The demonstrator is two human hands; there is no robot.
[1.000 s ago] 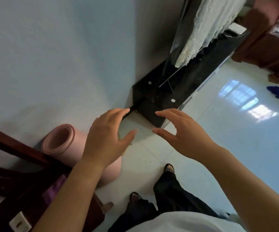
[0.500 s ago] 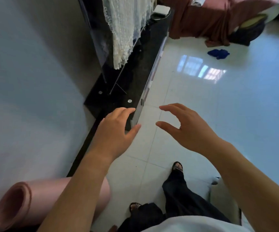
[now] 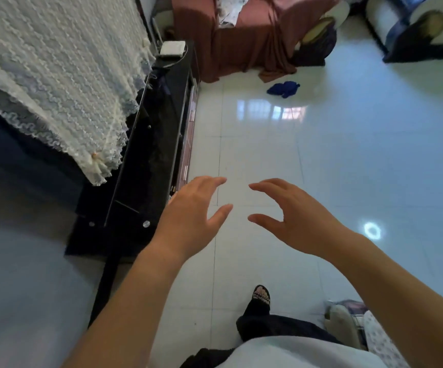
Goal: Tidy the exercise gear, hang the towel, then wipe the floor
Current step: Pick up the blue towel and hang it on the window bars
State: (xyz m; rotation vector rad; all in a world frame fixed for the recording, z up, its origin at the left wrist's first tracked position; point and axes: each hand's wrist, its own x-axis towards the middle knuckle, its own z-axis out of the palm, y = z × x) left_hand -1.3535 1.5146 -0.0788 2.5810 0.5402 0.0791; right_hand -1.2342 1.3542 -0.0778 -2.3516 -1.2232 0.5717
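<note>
Head view, read from left to right. A lace cover [image 3: 55, 83] draped a dark panel at the left edge, above a long black stand [image 3: 159, 144] that ran along the wall. The stand's long axis pointed away from the viewer toward a sofa under a reddish throw [image 3: 255, 35].

The left hand [image 3: 191, 219] hovered over the white tiled floor [image 3: 361, 160], just beside the stand's near end. Its fingers were spread and lightly curled, and it held nothing. The right hand [image 3: 294, 216] was raised at about the same height, close to the left but not touching it, thumbs facing. It was likewise spread and empty.

The likeliest task item in view was a crumpled blue cloth [image 3: 284, 88], which lay on the floor just in front of the throw's hem. It was bunched, with no clear long axis. It sat well apart from both hands, straight ahead and slightly to the right. The right hand was judged marginally nearer, though neither could reach it without walking forward. Whether it was the towel or the wiping cloth could not be told. One sandalled foot [image 3: 261, 294] pointed toward it.
</note>
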